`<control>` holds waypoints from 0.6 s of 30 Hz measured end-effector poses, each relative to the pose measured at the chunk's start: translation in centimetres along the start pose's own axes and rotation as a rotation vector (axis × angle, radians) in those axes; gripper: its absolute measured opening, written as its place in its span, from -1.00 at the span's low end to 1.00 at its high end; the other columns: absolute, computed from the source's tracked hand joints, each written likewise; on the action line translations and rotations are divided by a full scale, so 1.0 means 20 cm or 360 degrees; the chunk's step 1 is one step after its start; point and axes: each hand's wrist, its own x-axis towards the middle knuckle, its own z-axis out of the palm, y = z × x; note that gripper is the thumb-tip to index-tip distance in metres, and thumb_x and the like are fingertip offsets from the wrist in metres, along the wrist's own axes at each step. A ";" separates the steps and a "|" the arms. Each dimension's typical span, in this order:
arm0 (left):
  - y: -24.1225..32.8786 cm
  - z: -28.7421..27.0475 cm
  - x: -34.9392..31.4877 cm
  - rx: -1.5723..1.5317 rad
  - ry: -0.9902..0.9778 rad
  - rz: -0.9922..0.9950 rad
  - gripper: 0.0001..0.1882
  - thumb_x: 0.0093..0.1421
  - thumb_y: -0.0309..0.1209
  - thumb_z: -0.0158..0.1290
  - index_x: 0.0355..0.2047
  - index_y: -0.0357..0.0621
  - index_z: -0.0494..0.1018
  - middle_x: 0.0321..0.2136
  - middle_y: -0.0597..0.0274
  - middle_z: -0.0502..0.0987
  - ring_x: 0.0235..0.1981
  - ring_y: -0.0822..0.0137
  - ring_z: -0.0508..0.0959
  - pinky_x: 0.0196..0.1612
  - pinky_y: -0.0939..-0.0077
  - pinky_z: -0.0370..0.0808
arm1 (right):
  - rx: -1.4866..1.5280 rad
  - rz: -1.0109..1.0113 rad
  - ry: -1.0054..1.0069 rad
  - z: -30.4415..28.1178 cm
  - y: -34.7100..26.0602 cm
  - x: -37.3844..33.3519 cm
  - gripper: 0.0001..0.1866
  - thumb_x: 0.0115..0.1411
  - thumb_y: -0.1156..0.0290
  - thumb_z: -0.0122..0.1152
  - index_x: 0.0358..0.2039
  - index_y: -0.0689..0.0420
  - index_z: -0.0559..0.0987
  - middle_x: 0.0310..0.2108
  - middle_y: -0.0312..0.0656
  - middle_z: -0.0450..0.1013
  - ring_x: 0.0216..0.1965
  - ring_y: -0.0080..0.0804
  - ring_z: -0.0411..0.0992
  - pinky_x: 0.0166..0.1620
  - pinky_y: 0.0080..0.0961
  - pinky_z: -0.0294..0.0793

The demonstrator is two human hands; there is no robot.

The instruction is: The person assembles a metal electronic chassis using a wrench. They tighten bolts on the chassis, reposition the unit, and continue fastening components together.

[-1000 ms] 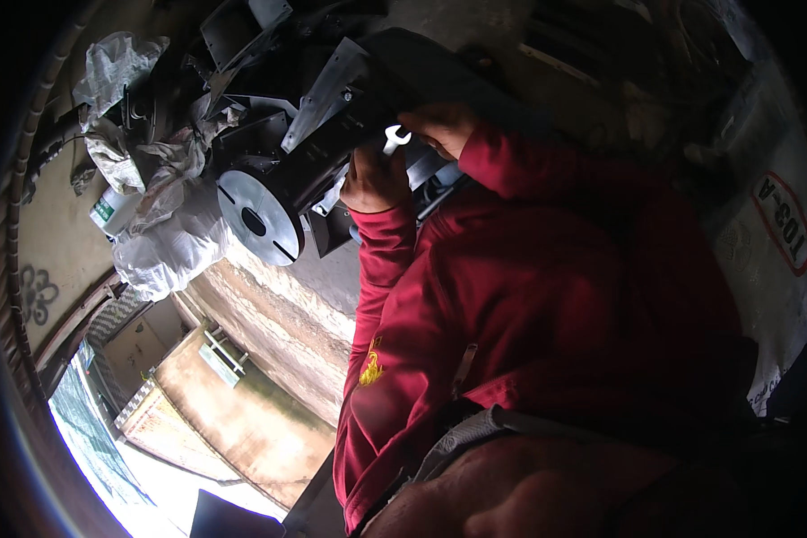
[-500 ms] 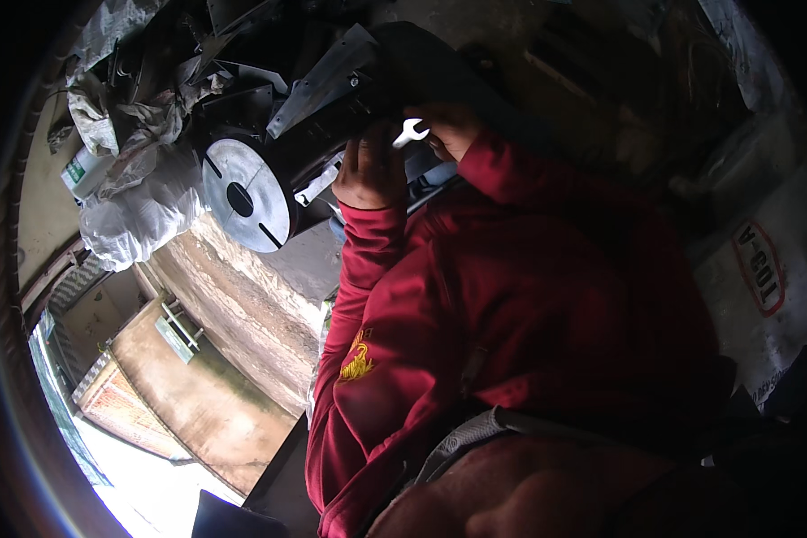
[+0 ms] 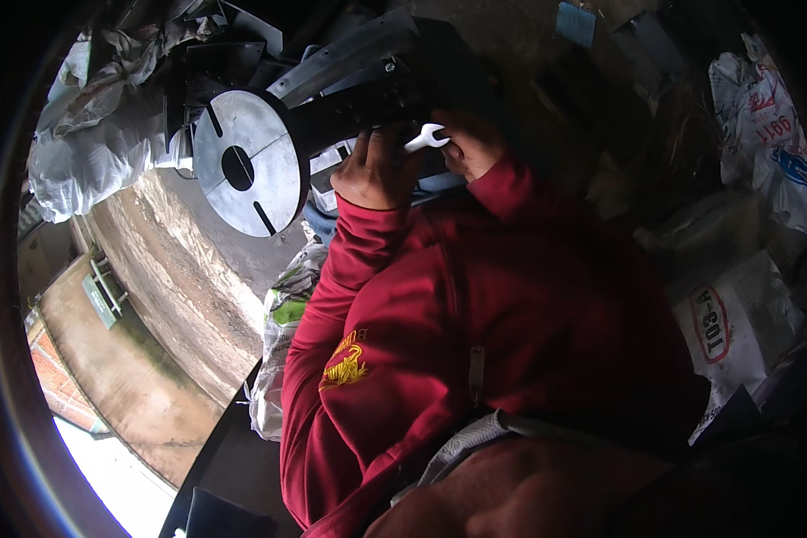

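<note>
A bright open-end wrench (image 3: 428, 137) lies between my two hands beside a dark metal machine part. My left hand (image 3: 372, 175) is closed, its fingers curled over the place where the wrench's handle goes out of sight. At the open jaw end, my right hand (image 3: 475, 146) has its fingers bent round the wrench. To the left of my hands stands a round grey metal disc (image 3: 273, 170) with a centre hole and two slots, joined to the dark part (image 3: 332, 121). What the wrench's hidden end sits on cannot be seen.
Flat metal plates (image 3: 354, 58) lie beyond the disc. Crumpled clear plastic (image 3: 99, 157) is at the far left. A printed plastic bag (image 3: 282, 359) sits by my left sleeve, with white sacks (image 3: 726, 323) at the right. A blue piece (image 3: 576, 24) lies at the top.
The view has shifted, so the surroundings sit differently in the picture. Both hands stay at the wrench, which has tilted slightly and shows its jaw closer to my right fingers.
</note>
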 end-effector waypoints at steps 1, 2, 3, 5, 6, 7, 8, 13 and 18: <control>0.01 0.01 0.01 -0.0024 -0.0010 -0.0007 -0.72 -0.06 -0.30 0.29 -0.29 0.06 0.53 -0.48 0.29 0.53 -0.61 0.26 0.56 -0.62 0.42 0.43 | -0.0122 -0.0184 -0.0053 -0.03 0.04 0.02 -0.75 0.29 0.23 0.07 -0.17 0.14 0.53 -0.69 -0.43 0.22 -0.75 -0.76 0.09 -0.67 -0.73 0.01; 0.00 0.01 0.00 -0.0042 -0.0035 0.0008 -0.74 -0.04 -0.32 0.27 -0.29 0.06 0.53 -0.51 0.29 0.51 -0.62 0.27 0.55 -0.62 0.42 0.43 | -0.0233 -0.0369 -0.0104 -0.05 0.08 0.03 -0.72 0.28 0.23 0.08 -0.13 0.14 0.53 -0.67 -0.42 0.25 -0.74 -0.76 0.11 -0.66 -0.73 0.03; 0.00 0.01 0.01 -0.0026 -0.0047 0.0029 -0.73 -0.04 -0.32 0.26 -0.27 0.07 0.53 -0.50 0.30 0.51 -0.61 0.27 0.55 -0.61 0.42 0.44 | -0.0268 -0.0374 -0.0096 -0.07 0.09 0.03 -0.71 0.28 0.22 0.09 -0.11 0.14 0.53 -0.66 -0.41 0.27 -0.74 -0.77 0.13 -0.66 -0.73 0.05; -0.01 0.01 0.02 0.0001 -0.0080 0.0080 -0.71 -0.04 -0.32 0.25 -0.24 0.07 0.54 -0.50 0.30 0.51 -0.61 0.28 0.56 -0.61 0.42 0.44 | -0.0265 -0.0208 -0.0018 -0.07 0.07 0.03 -0.68 0.27 0.21 0.11 -0.09 0.14 0.54 -0.63 -0.41 0.30 -0.72 -0.77 0.16 -0.66 -0.73 0.07; -0.01 0.01 0.03 0.0006 -0.0105 0.0108 -0.69 -0.04 -0.33 0.26 -0.23 0.08 0.54 -0.50 0.30 0.51 -0.61 0.28 0.55 -0.61 0.43 0.44 | -0.0221 -0.0037 0.0057 -0.07 0.05 0.02 -0.67 0.26 0.19 0.12 -0.09 0.14 0.54 -0.62 -0.41 0.32 -0.71 -0.78 0.17 -0.65 -0.73 0.07; 0.00 0.00 0.04 0.0010 -0.0130 0.0138 -0.67 -0.05 -0.34 0.26 -0.21 0.08 0.54 -0.51 0.30 0.51 -0.62 0.28 0.55 -0.61 0.43 0.44 | -0.0297 -0.0149 0.0064 -0.07 0.06 0.01 -0.68 0.26 0.19 0.13 -0.10 0.14 0.55 -0.62 -0.41 0.32 -0.71 -0.78 0.17 -0.65 -0.73 0.07; 0.00 -0.01 0.05 0.0015 -0.0151 0.0174 -0.66 -0.05 -0.35 0.26 -0.20 0.09 0.54 -0.51 0.30 0.51 -0.62 0.28 0.55 -0.61 0.43 0.45 | -0.0372 -0.0268 0.0071 -0.07 0.06 0.01 -0.68 0.26 0.18 0.14 -0.11 0.14 0.56 -0.62 -0.41 0.33 -0.70 -0.79 0.18 -0.65 -0.74 0.06; -0.04 -0.04 0.01 -0.0133 -0.0250 -0.0030 -0.56 -0.11 -0.47 0.27 -0.14 0.07 0.54 -0.32 0.26 0.62 -0.51 0.25 0.63 -0.51 0.41 0.53 | -0.0131 0.0140 0.0120 0.00 -0.06 -0.01 -0.74 0.24 0.20 0.19 -0.25 0.14 0.58 -0.62 -0.42 0.32 -0.67 -0.77 0.17 -0.62 -0.72 0.06; -0.04 0.01 0.02 -0.0049 -0.0230 -0.0018 -0.63 -0.10 -0.49 0.25 -0.20 0.06 0.55 -0.38 0.28 0.62 -0.51 0.25 0.62 -0.51 0.42 0.52 | 0.0120 0.0092 0.0116 0.02 -0.07 -0.02 -0.82 0.24 0.29 0.20 -0.39 0.12 0.60 -0.61 -0.42 0.32 -0.59 -0.74 0.20 -0.57 -0.67 0.10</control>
